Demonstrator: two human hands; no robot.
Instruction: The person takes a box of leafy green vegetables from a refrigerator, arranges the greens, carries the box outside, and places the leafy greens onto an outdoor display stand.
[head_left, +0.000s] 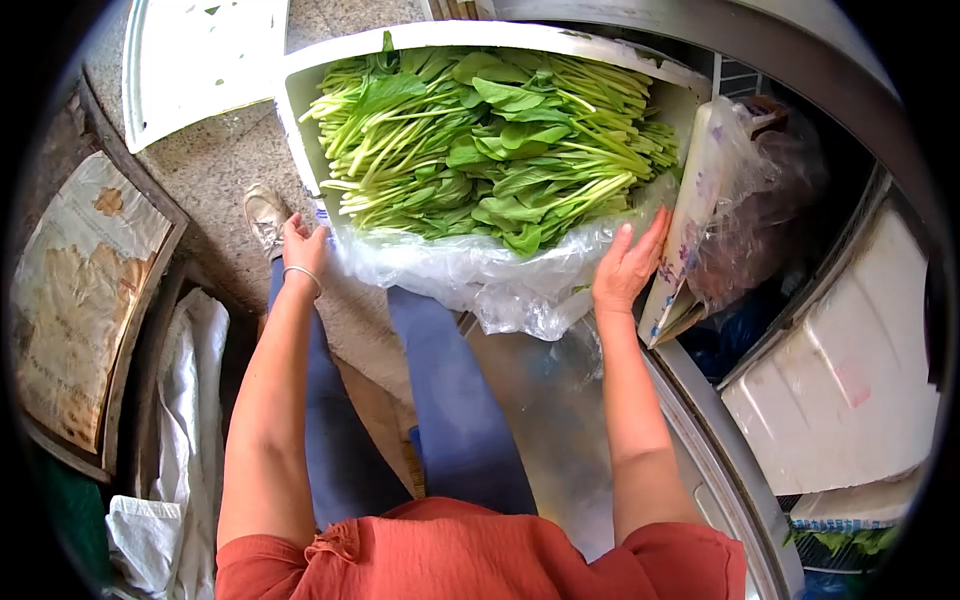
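A white foam box (300,135) holds rows of leafy greens (480,150) with pale green stems. Clear plastic film (450,270) hangs over its near edge. My left hand (303,248), with a bracelet at the wrist, has its fingers curled at the near left corner of the box. At the near right corner, my right hand (628,268) lies against the film with fingers stretched out and thumb apart. Just right of that hand stands a patterned white panel (680,230) beside a clear plastic bag (750,200).
An open fridge-like cabinet with a metal edge (720,470) curves along the right. Inside it is another white foam box (830,370). A white foam lid (200,65) lies on the floor at upper left. Worn boards (85,300) and a white sack (185,400) line the left.
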